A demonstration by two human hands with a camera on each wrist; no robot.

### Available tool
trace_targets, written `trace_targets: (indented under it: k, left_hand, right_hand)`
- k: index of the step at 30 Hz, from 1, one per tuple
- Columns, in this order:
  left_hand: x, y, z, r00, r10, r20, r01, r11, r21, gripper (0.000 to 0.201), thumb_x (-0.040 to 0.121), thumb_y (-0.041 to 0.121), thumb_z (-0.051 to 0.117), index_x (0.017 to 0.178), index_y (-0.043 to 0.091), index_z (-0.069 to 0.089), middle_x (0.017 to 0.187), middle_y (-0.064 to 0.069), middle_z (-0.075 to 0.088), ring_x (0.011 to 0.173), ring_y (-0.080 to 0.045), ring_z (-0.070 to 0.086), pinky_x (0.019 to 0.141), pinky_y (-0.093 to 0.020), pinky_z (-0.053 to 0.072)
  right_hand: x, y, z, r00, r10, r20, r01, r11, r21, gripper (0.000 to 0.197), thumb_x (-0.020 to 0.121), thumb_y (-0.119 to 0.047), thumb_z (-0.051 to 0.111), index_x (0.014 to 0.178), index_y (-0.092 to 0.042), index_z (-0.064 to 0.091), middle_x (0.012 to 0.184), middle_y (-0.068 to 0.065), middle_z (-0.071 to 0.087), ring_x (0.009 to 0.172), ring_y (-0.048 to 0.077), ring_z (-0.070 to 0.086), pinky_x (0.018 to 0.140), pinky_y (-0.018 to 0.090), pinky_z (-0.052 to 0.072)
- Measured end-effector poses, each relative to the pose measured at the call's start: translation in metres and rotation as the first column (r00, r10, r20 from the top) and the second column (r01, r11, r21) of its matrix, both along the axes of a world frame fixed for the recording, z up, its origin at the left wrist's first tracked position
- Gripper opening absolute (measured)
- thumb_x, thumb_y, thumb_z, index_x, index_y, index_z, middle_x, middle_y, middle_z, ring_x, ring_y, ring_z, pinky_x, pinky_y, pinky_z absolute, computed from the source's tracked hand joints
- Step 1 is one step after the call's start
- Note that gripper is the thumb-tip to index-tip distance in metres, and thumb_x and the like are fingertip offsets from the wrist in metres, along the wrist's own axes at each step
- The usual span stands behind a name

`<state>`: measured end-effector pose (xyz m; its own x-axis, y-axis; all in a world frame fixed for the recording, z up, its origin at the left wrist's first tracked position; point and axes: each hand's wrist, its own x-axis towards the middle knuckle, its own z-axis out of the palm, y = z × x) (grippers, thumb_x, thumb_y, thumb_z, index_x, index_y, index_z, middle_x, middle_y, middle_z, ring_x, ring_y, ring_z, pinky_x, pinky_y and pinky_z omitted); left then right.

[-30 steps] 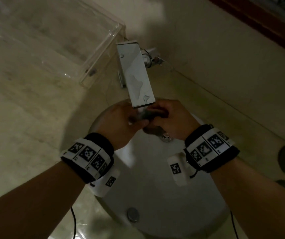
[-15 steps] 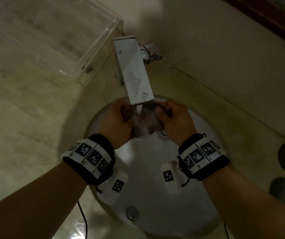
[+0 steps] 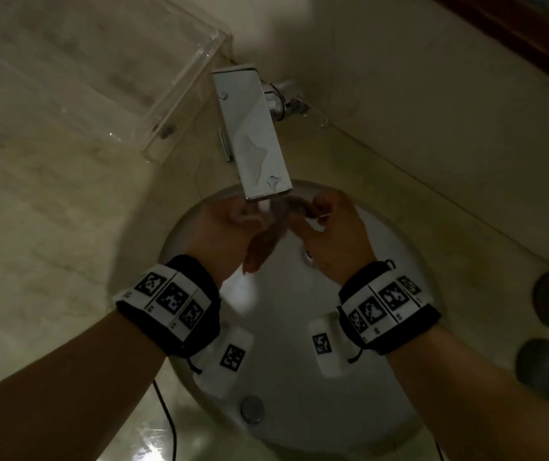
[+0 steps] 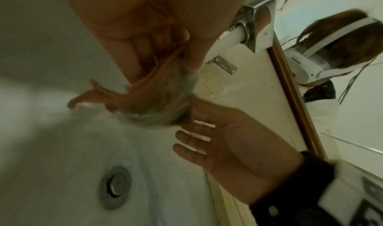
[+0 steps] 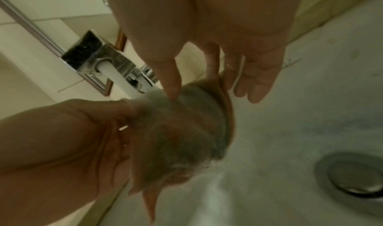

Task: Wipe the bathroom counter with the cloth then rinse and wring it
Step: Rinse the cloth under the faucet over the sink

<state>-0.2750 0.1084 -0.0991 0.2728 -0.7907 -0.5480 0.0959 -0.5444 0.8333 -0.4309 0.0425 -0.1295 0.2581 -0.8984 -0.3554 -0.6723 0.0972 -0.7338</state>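
The wet cloth (image 3: 268, 227) hangs under the running tap (image 3: 251, 134), over the white sink (image 3: 299, 377) — stretched between both hands. The left hand (image 3: 220, 234) pinches one end with curled fingers; the right hand (image 3: 333, 237) pinches the other end between thumb and forefinger. Around the sink lies the pale counter (image 3: 50, 227).

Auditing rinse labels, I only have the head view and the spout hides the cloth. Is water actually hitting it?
Observer: Yes. The right wrist view shows the stream from the faucet landing on the cloth.
Operator: Right hand gripping fully?
Observer: No. The right hand pinches the cloth's edge between thumb and index finger; its other fingers are straight.
Operator: Left hand?
Observer: The left hand holds the other end, fingers curled round it.
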Motion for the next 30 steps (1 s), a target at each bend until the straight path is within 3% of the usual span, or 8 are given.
trace_targets:
  k: [5,9,13,18,20,22,25,30]
  left_hand:
    - [-0.004,0.001,0.001,0.996,0.018,-0.085,-0.020,1.000,-0.018,0.008,0.086,0.016,0.065,0.085,0.011,0.071,0.081,-0.030,0.065,0.076,-0.054,0.063,0.076,-0.064,0.055]
    - [-0.005,0.002,0.001,0.974,0.051,-0.220,-0.066,0.996,-0.060,0.016,0.091,-0.006,0.053,0.095,-0.001,0.067,0.083,-0.018,0.072,0.076,-0.036,0.068,0.061,-0.030,0.058]
    - [0.001,0.006,-0.011,0.957,0.064,-0.281,-0.091,0.992,-0.082,0.017,0.090,-0.004,0.056,0.107,-0.002,0.061,0.101,-0.018,0.073,0.095,-0.039,0.071,0.071,-0.038,0.059]
    - [0.003,0.005,-0.015,0.998,-0.010,0.059,0.014,0.997,-0.074,0.041,0.086,0.003,0.066,0.102,0.040,0.058,0.101,0.008,0.069,0.088,-0.022,0.070,0.070,-0.033,0.059]
    - [0.010,0.006,-0.019,0.927,-0.215,0.309,0.218,0.976,0.025,0.047,0.083,0.012,0.070,0.119,0.040,0.057,0.122,0.008,0.061,0.093,-0.012,0.064,0.076,-0.020,0.054]
    - [0.014,0.007,-0.023,0.847,-0.348,0.402,0.343,0.935,0.085,0.050,0.083,0.019,0.072,0.130,0.027,0.056,0.131,0.010,0.053,0.101,-0.005,0.056,0.076,-0.004,0.044]
    - [0.015,0.008,-0.025,0.849,-0.375,0.373,0.391,0.920,0.034,0.032,0.084,0.029,0.073,0.113,0.020,0.064,0.117,0.007,0.062,0.102,-0.008,0.057,0.089,-0.022,0.048]
    - [0.018,0.006,-0.028,0.894,-0.299,0.334,0.305,0.952,0.035,0.016,0.085,0.027,0.067,0.090,0.012,0.065,0.092,-0.014,0.071,0.087,-0.033,0.067,0.082,-0.053,0.054]
  right_hand:
    - [0.016,0.006,0.018,0.995,0.013,0.103,-0.033,0.980,0.196,0.055,0.075,-0.067,0.060,0.104,-0.020,0.056,0.105,-0.002,0.063,0.094,0.013,0.064,0.076,0.029,0.055]
    - [0.018,0.010,0.026,0.941,0.131,0.311,-0.216,0.943,0.255,0.041,0.082,-0.031,0.075,0.113,-0.009,0.060,0.101,0.003,0.066,0.076,0.002,0.068,0.062,0.025,0.058]
    - [0.012,0.007,0.015,0.920,0.174,0.351,-0.258,0.944,0.208,0.030,0.081,-0.010,0.073,0.109,-0.015,0.063,0.083,0.019,0.069,0.058,0.040,0.066,0.048,0.053,0.056]
    - [0.011,0.001,0.019,0.930,0.160,0.331,-0.238,0.948,0.210,0.014,0.093,-0.008,0.059,0.099,-0.016,0.068,0.087,0.019,0.072,0.077,0.036,0.071,0.066,0.056,0.059]
    - [0.009,-0.002,0.021,0.929,0.151,0.338,-0.231,0.950,0.211,0.018,0.094,-0.001,0.055,0.102,-0.013,0.067,0.088,0.009,0.072,0.080,0.024,0.071,0.069,0.040,0.061]
    - [0.007,-0.005,0.023,0.915,0.125,0.383,-0.235,0.938,0.256,0.020,0.094,-0.002,0.055,0.103,-0.014,0.067,0.092,0.012,0.071,0.085,0.036,0.070,0.072,0.047,0.061]
    - [0.008,-0.008,0.028,0.896,0.085,0.437,-0.237,0.921,0.308,0.019,0.095,-0.006,0.056,0.103,-0.019,0.068,0.098,0.026,0.068,0.081,0.055,0.065,0.064,0.064,0.057]
    - [0.005,-0.014,0.026,0.921,0.036,0.387,-0.126,0.970,0.207,0.014,0.095,-0.005,0.057,0.103,0.001,0.066,0.086,0.019,0.071,0.074,0.039,0.071,0.063,0.050,0.061]
